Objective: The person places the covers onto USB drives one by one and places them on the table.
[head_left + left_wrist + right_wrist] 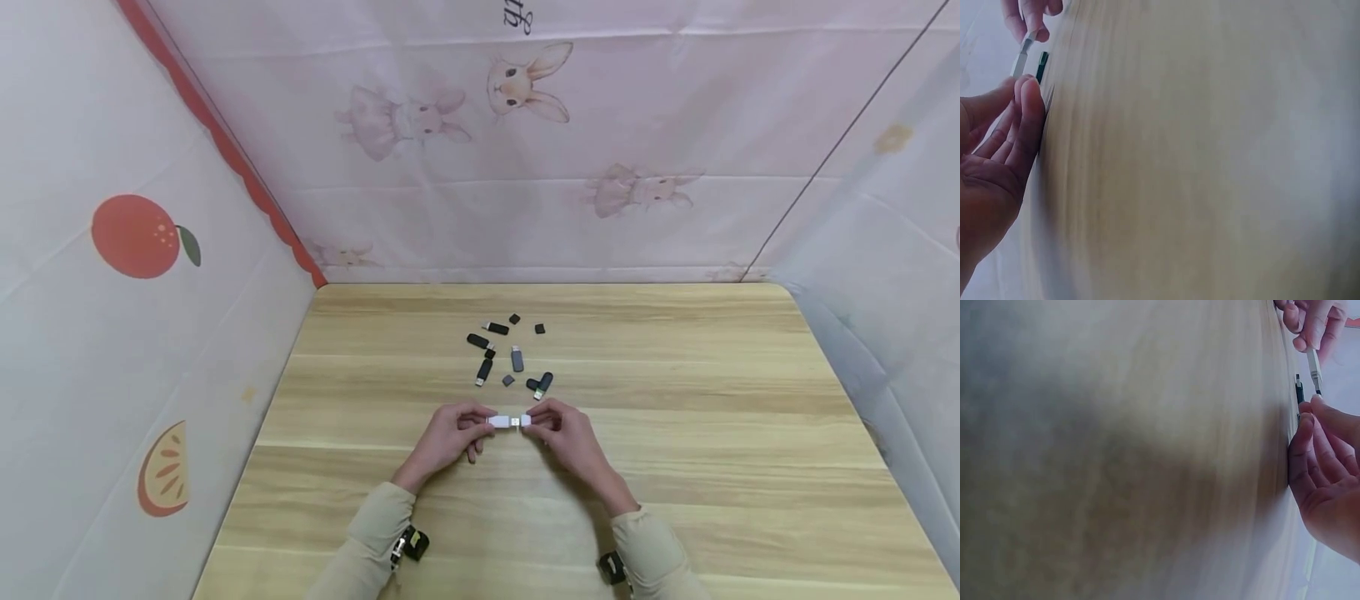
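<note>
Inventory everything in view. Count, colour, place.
White USB stick: 1, white, left fingers
White cap: 1, white, right fingers
Black USB sticks: 4, black, tabletop beyond hands
Grey USB stick: 1, grey, among them
Black caps: apparently 4, black, among sticks
Grey cap: 1, grey, near grey stick
Table: 1, light wood-grain, beneath hands
Printed walls: 3, pale, back and sides
Wrist devices: 2, black, at sleeves
Left hand: 1, at white stick
Right hand: 1, at white cap
Sleeves: 2, beige, forearms

I record my left forearm [363, 542] and right forearm [656, 554] angled inward. The left grip [450, 435] pinches between thumb [988, 107] and fingers [1033, 107]; the right grip [568, 435] does likewise, facing it, near but apart.
</note>
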`<move>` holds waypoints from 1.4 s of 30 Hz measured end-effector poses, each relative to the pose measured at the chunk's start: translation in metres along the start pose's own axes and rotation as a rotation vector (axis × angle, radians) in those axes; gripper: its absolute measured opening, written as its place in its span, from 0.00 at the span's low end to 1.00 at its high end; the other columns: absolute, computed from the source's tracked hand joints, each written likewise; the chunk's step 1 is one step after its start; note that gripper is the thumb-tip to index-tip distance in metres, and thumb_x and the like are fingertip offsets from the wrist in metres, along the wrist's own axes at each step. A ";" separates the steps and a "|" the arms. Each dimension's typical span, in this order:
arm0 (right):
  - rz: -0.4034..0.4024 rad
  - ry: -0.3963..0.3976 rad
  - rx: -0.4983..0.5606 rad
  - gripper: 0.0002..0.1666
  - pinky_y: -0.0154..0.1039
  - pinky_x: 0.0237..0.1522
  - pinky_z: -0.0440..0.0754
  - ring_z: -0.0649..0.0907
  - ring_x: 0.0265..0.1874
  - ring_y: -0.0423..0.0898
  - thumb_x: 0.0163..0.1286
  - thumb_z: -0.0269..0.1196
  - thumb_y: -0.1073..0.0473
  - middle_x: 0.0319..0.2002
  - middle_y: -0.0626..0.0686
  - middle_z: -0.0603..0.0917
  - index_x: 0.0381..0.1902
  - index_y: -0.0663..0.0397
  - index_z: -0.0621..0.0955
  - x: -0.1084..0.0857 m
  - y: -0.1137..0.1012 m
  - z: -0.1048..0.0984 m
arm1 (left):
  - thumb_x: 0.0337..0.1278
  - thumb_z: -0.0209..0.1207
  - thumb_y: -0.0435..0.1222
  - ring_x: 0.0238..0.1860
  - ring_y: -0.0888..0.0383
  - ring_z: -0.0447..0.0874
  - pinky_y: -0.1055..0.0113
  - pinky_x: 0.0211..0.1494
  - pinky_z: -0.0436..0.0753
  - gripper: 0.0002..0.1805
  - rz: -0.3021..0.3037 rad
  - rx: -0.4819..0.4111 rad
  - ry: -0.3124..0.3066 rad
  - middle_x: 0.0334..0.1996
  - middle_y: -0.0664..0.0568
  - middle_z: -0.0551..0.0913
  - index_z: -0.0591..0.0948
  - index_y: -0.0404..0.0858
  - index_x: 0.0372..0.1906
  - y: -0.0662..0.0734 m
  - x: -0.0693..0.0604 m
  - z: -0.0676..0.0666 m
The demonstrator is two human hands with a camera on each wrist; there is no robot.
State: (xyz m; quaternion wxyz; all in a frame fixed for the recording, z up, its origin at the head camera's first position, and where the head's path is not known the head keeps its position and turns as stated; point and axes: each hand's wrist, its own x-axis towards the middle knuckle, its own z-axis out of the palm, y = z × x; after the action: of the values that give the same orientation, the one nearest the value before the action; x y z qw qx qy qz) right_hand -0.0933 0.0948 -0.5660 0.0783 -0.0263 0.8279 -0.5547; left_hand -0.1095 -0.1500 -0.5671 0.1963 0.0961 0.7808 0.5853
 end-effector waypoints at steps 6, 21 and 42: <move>0.002 -0.026 -0.007 0.13 0.29 0.41 0.85 0.89 0.36 0.41 0.63 0.76 0.64 0.41 0.50 0.93 0.45 0.51 0.87 0.001 -0.002 0.000 | 0.70 0.65 0.31 0.22 0.58 0.83 0.61 0.25 0.88 0.14 -0.011 -0.015 0.001 0.33 0.39 0.90 0.85 0.34 0.57 0.000 0.001 0.002; 0.012 -0.062 -0.026 0.12 0.29 0.38 0.84 0.88 0.35 0.40 0.65 0.75 0.64 0.41 0.51 0.93 0.45 0.53 0.87 0.001 -0.005 0.003 | 0.70 0.65 0.31 0.24 0.57 0.84 0.60 0.27 0.89 0.13 -0.025 -0.007 -0.016 0.34 0.38 0.90 0.85 0.33 0.56 0.005 0.000 0.006; -0.051 -0.098 -0.127 0.07 0.28 0.34 0.81 0.85 0.33 0.38 0.64 0.74 0.68 0.35 0.52 0.92 0.41 0.59 0.89 0.003 -0.007 0.002 | 0.69 0.66 0.31 0.24 0.61 0.80 0.74 0.21 0.79 0.11 -0.055 0.107 -0.005 0.31 0.49 0.89 0.87 0.37 0.53 0.009 0.003 0.015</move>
State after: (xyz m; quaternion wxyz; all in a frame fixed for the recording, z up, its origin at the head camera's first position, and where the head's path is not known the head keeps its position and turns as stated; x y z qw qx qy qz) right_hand -0.0966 0.0902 -0.5603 0.1026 -0.0792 0.8556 -0.5011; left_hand -0.1060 -0.1329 -0.5626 0.2088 0.0864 0.8129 0.5368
